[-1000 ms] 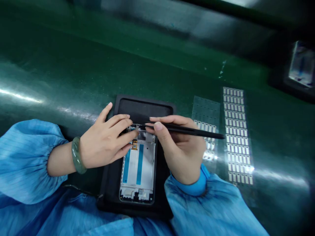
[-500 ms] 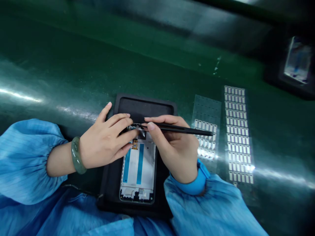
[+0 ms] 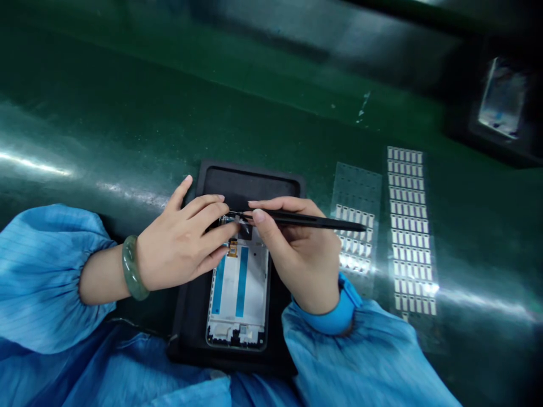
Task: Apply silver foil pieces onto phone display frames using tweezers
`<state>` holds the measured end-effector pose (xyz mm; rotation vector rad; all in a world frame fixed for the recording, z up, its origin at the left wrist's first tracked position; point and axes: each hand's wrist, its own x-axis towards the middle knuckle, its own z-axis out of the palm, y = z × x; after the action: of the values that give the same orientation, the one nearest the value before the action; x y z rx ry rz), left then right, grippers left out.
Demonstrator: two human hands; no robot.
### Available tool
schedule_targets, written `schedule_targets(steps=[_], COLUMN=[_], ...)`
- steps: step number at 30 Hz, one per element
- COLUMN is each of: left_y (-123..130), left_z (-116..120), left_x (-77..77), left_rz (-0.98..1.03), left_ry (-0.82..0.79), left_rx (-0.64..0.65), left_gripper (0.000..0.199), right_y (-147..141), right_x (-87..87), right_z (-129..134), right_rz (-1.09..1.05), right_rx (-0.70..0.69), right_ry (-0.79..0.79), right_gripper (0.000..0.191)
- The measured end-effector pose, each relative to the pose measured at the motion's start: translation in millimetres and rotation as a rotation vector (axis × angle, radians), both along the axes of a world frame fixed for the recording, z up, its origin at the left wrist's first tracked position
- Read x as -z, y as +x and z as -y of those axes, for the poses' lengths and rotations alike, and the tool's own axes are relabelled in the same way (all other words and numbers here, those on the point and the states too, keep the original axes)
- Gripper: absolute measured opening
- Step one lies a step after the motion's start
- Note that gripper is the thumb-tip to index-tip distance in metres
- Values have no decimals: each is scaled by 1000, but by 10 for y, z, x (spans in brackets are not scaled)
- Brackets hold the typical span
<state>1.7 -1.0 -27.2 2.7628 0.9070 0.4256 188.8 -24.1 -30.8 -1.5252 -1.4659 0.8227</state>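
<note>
An opened phone frame (image 3: pixel 231 288), white inside with two blue strips and an orange flex connector (image 3: pixel 232 248), lies in a black tray (image 3: pixel 193 316). My left hand (image 3: pixel 186 237) rests over the frame's upper left edge, its fingers stretched out and spread, thumb raised. My right hand (image 3: pixel 303 249) pinches black tweezers (image 3: pixel 314 220) between thumb and fingers. Their tips reach the top of the phone frame, close to my left fingertips. What the tips touch is too small to make out.
Right of the tray lies a clear sheet (image 3: pixel 356 183) partly filled with small white pieces. Beside it is a longer sheet (image 3: pixel 409 226) full of rows of similar pieces. Another black tray (image 3: pixel 460 121) holding a phone part (image 3: pixel 503 99) stands at the far right on the green table (image 3: pixel 106 135).
The tweezers have turned slightly, and the gap between their arms shows less. My right hand has shifted very little. The far right tray appears a little further left. My left hand stays put.
</note>
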Motion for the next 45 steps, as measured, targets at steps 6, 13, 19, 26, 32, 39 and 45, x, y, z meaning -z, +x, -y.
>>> schedule_targets(steps=[6,13,19,26,32,39,45], left_y=[-2,-2,0,5,8,18,19], left_z=[2,2,1,-1,3,6,4], left_x=[1,6,6,7,12,21,8], left_rz=[-5,-6,-6,-1,7,24,22], left_ry=[-2,-6,-2,-4,-8,-8,-13], left_rx=[-1,1,-1,-5,-14,-23,-20], left_gripper=[28,27,28,27,26,25,26], right_y=[-4,-9,-15,-35,-106,-64,-117], right_x=[-2,1,11,14,-45,-33,-90], right_z=[-5,38,29,24,-1,-25,-33], right_rz=[51,-79,31,141,294,215,308], right_rx=[-38,83,23,20,37,58,33], right_ry=[31,28,62,105,180,125,136], right_gripper=[11,9,11,10,11,9,8])
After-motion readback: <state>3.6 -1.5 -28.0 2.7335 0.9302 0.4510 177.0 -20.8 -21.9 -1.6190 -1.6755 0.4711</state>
